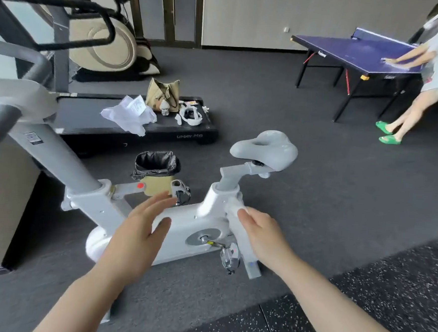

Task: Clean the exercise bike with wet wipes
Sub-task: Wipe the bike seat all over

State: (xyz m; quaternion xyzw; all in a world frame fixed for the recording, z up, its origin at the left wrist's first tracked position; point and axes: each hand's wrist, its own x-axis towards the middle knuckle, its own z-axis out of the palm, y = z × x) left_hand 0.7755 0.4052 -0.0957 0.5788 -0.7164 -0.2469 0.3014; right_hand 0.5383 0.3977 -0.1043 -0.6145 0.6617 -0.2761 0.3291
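Observation:
The white exercise bike (182,223) stands in front of me, with its grey saddle (264,149) to the upper right and its handlebar post at the left. My right hand (262,236) holds a white wet wipe (234,208) against the frame just below the seat post. My left hand (141,227) hovers over the middle of the frame with fingers straight and spread, holding nothing.
A bin with a black liner (157,165) stands behind the bike. A treadmill (137,130) beyond it carries a plastic bag, a tan bag and small items. A massage chair (109,44) is at the back left. Another person wipes a blue table-tennis table (350,52) at the right.

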